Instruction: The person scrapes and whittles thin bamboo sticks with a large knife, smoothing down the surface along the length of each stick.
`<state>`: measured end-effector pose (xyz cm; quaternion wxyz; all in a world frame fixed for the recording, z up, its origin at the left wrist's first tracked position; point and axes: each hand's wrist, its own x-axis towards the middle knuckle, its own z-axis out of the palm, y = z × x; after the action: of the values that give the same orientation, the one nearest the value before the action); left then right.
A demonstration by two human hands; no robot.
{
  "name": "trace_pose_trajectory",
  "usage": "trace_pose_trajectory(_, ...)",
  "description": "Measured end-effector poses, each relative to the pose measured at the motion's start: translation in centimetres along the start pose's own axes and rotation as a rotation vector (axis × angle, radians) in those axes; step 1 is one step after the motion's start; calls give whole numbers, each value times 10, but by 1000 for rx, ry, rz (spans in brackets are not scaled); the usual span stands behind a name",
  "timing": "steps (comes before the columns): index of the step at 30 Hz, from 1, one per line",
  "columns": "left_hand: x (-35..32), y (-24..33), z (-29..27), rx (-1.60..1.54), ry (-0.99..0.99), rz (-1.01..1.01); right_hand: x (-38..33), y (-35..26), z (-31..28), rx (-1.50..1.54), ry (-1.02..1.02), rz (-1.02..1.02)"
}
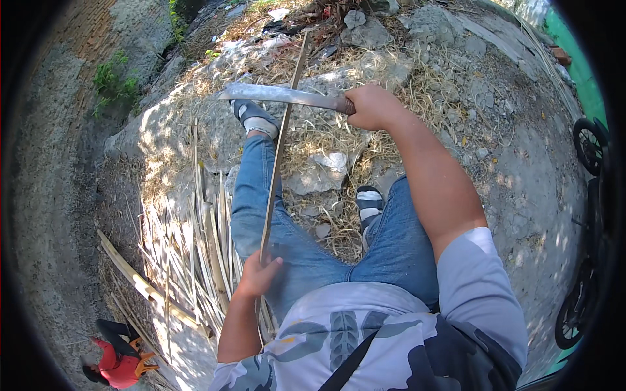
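A long, narrow bamboo strip slants up and away from my left hand, which is closed round its near part beside my left thigh. My right hand grips the dark handle of a machete. Its broad steel blade points left and crosses the strip near the far end, above my left foot in a dark sandal. Whether the edge bites into the strip I cannot tell. Pale curled shavings cover the ground around my feet.
Many split bamboo strips lie left of my leg, with a thicker bamboo pole beyond. A person in red sits at the lower left. Motorbikes stand at the right rim. Stones lie ahead; a brick wall rises left.
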<state>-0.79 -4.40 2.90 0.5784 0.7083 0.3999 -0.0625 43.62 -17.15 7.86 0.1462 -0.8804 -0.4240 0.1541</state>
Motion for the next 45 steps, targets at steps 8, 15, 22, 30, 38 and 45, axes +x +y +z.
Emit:
trace_pose_trajectory(8,0,-9,-10,-141,-39,-69,-14,-28,3,-47,25,-171)
trace_pose_trajectory(15,-11,5,-5,-173,-31,-90,-16,-32,-2,-283,139,-193)
trace_pose_trajectory(22,-10,4,-6,-95,-8,-98,-27,-49,-1,-173,-27,-214)
trace_pose_trajectory(30,-9,-11,-2,100,72,93,-12,-59,17,-235,-3,-395)
trace_pose_trajectory(38,6,-14,2,108,43,132,7,-4,5,68,171,142)
trace_pose_trajectory(45,5,-39,-11,-35,54,27,-20,-92,45,-226,-180,-462)
